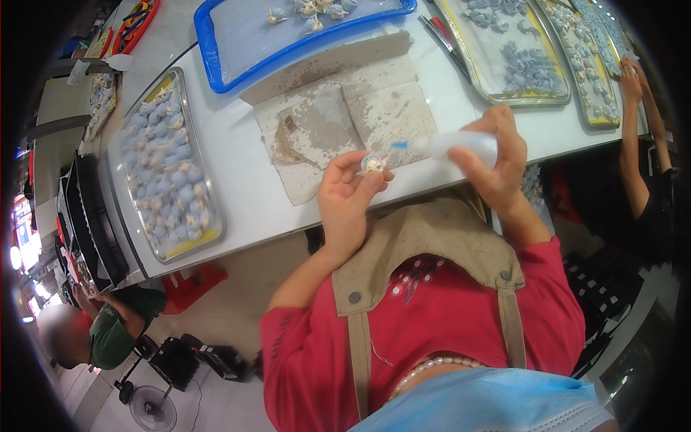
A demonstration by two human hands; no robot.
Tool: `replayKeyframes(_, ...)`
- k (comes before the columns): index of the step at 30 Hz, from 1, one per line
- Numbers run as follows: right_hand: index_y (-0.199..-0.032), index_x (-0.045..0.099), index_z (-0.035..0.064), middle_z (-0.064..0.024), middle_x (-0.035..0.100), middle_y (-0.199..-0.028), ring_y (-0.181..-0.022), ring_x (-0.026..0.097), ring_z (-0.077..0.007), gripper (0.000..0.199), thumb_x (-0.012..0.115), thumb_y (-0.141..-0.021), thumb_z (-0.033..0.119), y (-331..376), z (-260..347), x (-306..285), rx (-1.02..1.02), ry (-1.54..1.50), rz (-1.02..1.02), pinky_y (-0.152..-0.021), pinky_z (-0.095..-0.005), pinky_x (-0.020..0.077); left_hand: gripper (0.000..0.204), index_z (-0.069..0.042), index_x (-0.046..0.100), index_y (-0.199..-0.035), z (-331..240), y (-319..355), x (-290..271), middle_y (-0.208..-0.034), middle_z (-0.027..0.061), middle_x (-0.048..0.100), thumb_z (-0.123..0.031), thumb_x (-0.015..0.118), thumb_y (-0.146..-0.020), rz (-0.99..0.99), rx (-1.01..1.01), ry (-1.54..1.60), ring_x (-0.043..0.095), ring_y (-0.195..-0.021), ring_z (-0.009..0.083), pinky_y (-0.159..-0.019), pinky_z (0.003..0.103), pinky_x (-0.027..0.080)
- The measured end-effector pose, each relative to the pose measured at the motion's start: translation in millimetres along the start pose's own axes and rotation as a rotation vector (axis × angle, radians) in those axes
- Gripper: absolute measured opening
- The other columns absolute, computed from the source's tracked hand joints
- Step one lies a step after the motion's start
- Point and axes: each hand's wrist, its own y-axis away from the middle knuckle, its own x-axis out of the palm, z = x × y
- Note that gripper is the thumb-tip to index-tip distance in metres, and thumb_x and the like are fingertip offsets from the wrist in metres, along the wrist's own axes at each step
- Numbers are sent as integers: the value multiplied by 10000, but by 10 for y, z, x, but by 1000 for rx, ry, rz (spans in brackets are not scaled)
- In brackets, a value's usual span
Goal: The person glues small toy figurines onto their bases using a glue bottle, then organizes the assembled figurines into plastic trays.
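Observation:
Pinched between the fingertips of my left hand is a small figurine, pale cream with a blue-grey top. My right hand is wrapped round a translucent white squeeze bottle, tipped on its side. Its blue nozzle points left toward the figurine, a little apart from it. Both hands are above the table's near edge, in front of a stained, unfolded piece of cardboard.
A metal tray of similar blue-grey pieces lies left. At the back is a blue tray with several figurines. Metal trays of small grey parts and figurines stand right, beside pen-like tools. Other people sit at both sides.

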Motion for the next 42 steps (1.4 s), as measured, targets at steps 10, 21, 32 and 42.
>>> replayKeyframes(10, -847, 628, 34, -99, 635, -815, -810, 565, -246, 195, 672, -764, 206, -251, -460, 503, 97, 30, -75, -737, -337, 440, 338, -7, 462, -1129, -39, -33, 32, -1150, 146, 542, 42, 584, -818, 19, 72, -4, 595, -904, 189, -764, 259, 473)
replayKeyframes(21, -819, 643, 59, -74, 617, -757, -701, 567, -203, 86, 655, -757, 117, -171, -796, -726, 203, 763, 71, -657, -291, 439, 334, -6, 489, -1132, 6, -98, 112, -1134, 141, 558, 23, 598, -818, 57, 73, -37, 595, -883, 181, -726, 238, 478)
replayKeyframes(32, -879, 628, 75, 61, 494, -642, -574, 411, -23, 111, 627, -838, 178, 206, -99, 126, 911, -1228, 212, -534, -179, 311, 492, 22, 433, -1256, 36, -88, 231, -1245, 141, 496, -25, 641, -813, 156, 143, -21, 541, -1018, 173, -871, 277, 459)
replayKeyframes(42, -904, 580, 92, 55, 479, -677, -596, 409, -47, 114, 632, -847, 176, 315, 115, 468, 989, -1189, 287, -554, -187, 316, 451, 33, 425, -1253, 77, -70, 140, -1228, 159, 510, -80, 608, -857, 108, 302, -175, 542, -1037, 176, -888, 303, 471)
